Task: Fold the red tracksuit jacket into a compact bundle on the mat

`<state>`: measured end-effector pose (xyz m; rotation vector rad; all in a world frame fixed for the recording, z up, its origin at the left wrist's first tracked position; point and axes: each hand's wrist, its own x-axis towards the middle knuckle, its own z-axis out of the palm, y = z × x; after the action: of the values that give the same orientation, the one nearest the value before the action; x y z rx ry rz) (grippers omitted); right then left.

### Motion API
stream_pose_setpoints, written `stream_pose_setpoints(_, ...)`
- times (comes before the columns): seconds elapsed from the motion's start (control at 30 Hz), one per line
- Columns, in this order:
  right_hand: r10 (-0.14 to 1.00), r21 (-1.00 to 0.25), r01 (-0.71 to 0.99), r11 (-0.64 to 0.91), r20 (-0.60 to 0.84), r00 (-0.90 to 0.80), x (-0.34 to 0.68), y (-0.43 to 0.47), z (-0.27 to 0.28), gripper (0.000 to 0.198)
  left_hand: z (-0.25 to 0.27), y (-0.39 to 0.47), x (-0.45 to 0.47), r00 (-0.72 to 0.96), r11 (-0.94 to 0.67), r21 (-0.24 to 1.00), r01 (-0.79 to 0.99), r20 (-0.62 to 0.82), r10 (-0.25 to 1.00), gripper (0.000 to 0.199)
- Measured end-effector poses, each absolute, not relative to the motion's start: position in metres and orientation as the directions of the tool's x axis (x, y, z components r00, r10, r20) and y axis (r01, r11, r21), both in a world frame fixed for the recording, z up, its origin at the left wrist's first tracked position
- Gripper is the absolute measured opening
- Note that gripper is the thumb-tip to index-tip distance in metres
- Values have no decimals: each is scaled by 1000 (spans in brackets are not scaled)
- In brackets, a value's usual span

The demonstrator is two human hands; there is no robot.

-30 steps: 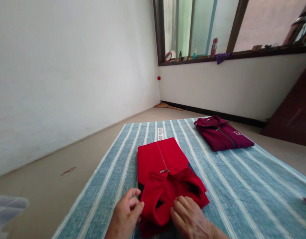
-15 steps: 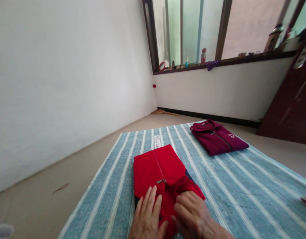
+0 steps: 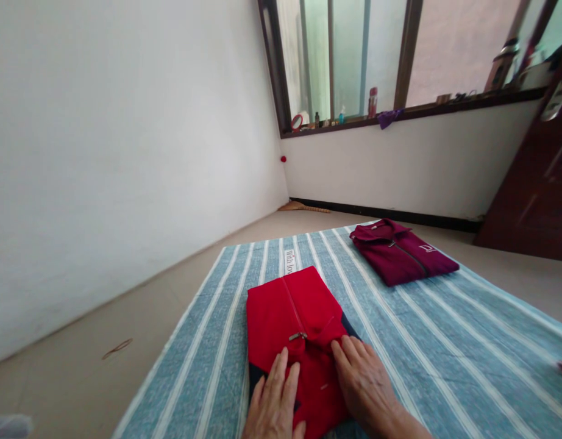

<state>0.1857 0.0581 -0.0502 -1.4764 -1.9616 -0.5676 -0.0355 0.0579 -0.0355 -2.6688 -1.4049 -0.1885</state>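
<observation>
A blue striped cloth is covering the surface at lower centre, with beige floor showing at lower left. A white wall is filling the upper left. At upper right, a pink bottle and a small blue bottle are standing on the windowsill, their contents too small to tell. A folded maroon garment is lying right of centre. At lower centre, a folded red garment is lying under both hands: the left hand is resting on it, fingers outstretched and slightly parted; the right hand is touching its right side, fingers extended, neither visibly gripping.
</observation>
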Motion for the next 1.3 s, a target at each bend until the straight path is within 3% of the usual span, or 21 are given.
stream_pose_setpoints(0.17,744,-113,955,274,655,-136,184,58,-45,31,-17,62,-32,552,-554,-2,832,86,829,69)
stream_pose_setpoints(0.33,730,-216,930,298,679,-76,181,63,-23,25,9,76,-11,498,-519,-27,855,323,805,44)
stream_pose_setpoints(0.4,696,-196,925,324,712,-93,178,66,-19,28,17,83,1,496,-520,-12,854,322,807,44)
stream_pose_setpoints(0.6,704,-98,965,242,702,-105,167,75,-45,40,13,93,15,499,-498,121,859,28,866,59)
stream_pose_setpoints(0.97,699,-8,973,231,697,-160,167,76,-59,46,-29,95,-1,529,-554,84,828,214,822,66)
stream_pose_setpoints(1.3,730,9,980,200,666,-155,166,72,-65,47,-23,92,3,502,-520,138,843,144,853,66)
